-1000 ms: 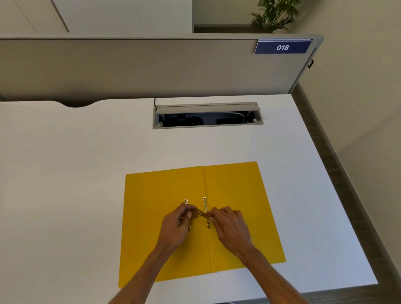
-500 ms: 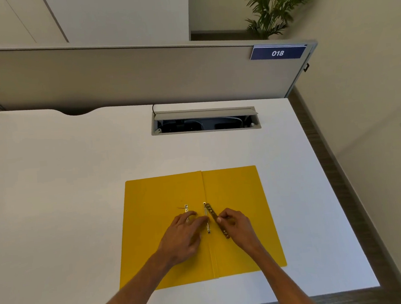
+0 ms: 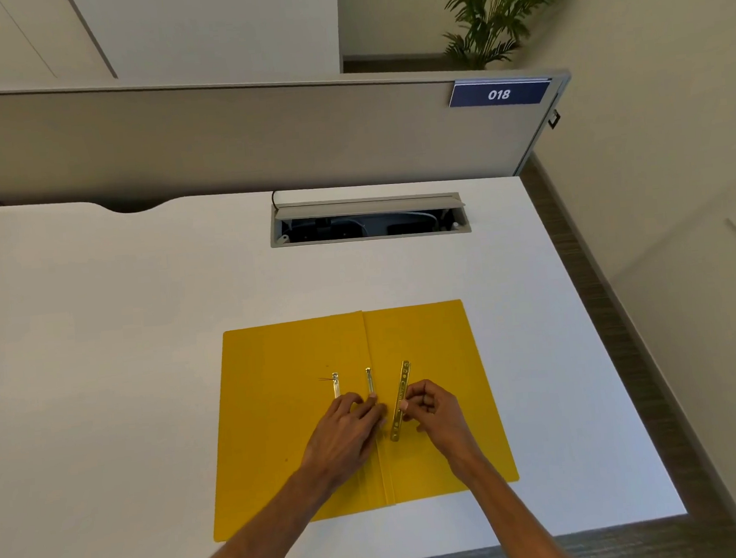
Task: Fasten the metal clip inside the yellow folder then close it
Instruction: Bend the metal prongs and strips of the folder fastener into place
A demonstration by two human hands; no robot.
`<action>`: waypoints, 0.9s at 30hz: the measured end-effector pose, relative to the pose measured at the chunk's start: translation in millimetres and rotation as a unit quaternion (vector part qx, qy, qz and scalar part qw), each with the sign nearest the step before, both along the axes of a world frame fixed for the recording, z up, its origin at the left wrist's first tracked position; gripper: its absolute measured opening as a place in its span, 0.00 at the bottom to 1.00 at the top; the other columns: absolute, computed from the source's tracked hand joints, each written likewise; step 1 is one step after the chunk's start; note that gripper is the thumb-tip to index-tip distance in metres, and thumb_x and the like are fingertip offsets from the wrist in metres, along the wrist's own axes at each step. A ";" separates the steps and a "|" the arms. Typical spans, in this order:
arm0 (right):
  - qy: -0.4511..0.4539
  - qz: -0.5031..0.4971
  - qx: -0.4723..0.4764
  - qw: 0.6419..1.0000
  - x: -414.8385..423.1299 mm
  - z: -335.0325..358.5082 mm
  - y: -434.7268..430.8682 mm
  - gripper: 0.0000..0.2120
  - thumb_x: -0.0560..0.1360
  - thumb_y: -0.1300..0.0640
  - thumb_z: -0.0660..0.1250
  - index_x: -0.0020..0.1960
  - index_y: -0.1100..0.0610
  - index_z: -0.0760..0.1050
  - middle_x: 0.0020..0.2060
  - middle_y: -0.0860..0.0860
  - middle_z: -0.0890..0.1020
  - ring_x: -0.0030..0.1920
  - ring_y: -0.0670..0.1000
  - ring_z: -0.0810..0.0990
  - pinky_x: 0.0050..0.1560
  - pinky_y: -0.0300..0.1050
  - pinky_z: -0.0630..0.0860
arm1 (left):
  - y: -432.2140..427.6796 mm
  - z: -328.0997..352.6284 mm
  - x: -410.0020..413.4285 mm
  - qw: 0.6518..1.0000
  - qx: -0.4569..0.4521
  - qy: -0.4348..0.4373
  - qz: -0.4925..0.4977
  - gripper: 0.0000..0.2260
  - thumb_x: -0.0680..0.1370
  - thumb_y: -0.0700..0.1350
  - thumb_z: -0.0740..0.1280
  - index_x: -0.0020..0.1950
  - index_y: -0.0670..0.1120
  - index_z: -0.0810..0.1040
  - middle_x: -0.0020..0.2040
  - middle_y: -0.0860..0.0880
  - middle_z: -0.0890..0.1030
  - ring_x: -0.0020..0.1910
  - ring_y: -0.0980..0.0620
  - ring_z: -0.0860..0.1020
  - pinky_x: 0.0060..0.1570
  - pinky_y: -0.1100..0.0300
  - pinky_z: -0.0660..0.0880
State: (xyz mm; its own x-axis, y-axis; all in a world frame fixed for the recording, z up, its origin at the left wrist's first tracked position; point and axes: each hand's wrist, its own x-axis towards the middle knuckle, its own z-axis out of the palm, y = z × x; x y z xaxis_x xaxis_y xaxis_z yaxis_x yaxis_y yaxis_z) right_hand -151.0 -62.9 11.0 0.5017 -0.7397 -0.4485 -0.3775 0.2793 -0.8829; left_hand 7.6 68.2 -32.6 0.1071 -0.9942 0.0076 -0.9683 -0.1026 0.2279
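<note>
Since a second ago the bar (image 3: 401,401) has swung from lying slantwise between both my hands to standing almost straight up and down in the frame, on the right half of the folder (image 3: 276,418), just right of the spine. Only my right hand (image 3: 434,412) has it now: thumb and forefinger are pinched on its right edge about midway along, the other fingers curled in. My left hand (image 3: 347,430) has let it go and lies flat, palm down, across the spine, with its fingers spread loosely and grasping nothing; the fingertips cover the lower ends of the two prongs. Half a second back the bar still leaned toward the lower right of the frame; now its top end points to the upper middle.

The folder lies open and flat on the white table (image 3: 98,344), in the lower middle of the frame. The left prong (image 3: 335,383) and right prong (image 3: 369,379) show only their upper parts, one on the left leaf and one by the spine; I cannot tell whether they stand up or lie flat. Holes run along the bar, but their number is too small to make out, and my thumb hides part of it. I also cannot tell if its lower end touches the folder or is lifted off. Both my forearms are cut off by the bottom edge.

At upper right, a blue sign (image 3: 498,94) reads 018 on the partition (image 3: 214,141).
</note>
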 end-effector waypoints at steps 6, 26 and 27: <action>-0.006 0.018 0.007 1.000 7.1 5.7 4.3 0.07 0.79 0.56 0.75 0.55 0.55 0.81 0.48 0.56 0.88 0.50 0.57 0.88 0.46 0.47 0.79 | -0.5 7.5 -2.8 1.000 -0.021 -0.011 0.015 0.13 0.85 0.52 0.68 0.68 0.49 0.81 0.53 0.51 0.88 0.57 0.48 0.83 0.53 0.54 0.82; 0.011 0.005 0.003 1.000 23.5 -5.5 -3.8 0.09 0.79 0.57 0.75 0.58 0.57 0.80 0.51 0.59 0.87 0.50 0.59 0.88 0.39 0.36 0.79 | -0.2 4.5 -5.6 0.999 -0.013 -0.023 0.025 0.22 0.80 0.49 0.75 0.72 0.45 0.80 0.53 0.48 0.87 0.57 0.47 0.84 0.54 0.54 0.84; 0.008 0.006 0.002 1.000 23.6 -6.4 -3.6 0.09 0.79 0.58 0.75 0.58 0.58 0.80 0.51 0.60 0.87 0.51 0.60 0.88 0.37 0.34 0.80 | 0.4 4.3 -5.9 0.999 -0.013 -0.017 0.026 0.22 0.80 0.49 0.75 0.72 0.45 0.80 0.53 0.48 0.88 0.57 0.47 0.84 0.54 0.54 0.84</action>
State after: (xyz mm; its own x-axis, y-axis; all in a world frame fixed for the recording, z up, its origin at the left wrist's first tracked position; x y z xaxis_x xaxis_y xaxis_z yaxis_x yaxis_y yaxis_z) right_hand -127.4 -66.5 4.7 0.5024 -0.7326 -0.4593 -0.3955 0.2777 -0.8755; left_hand 1.8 68.6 -28.3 0.1579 -0.9868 0.0373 -0.9691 -0.1476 0.1978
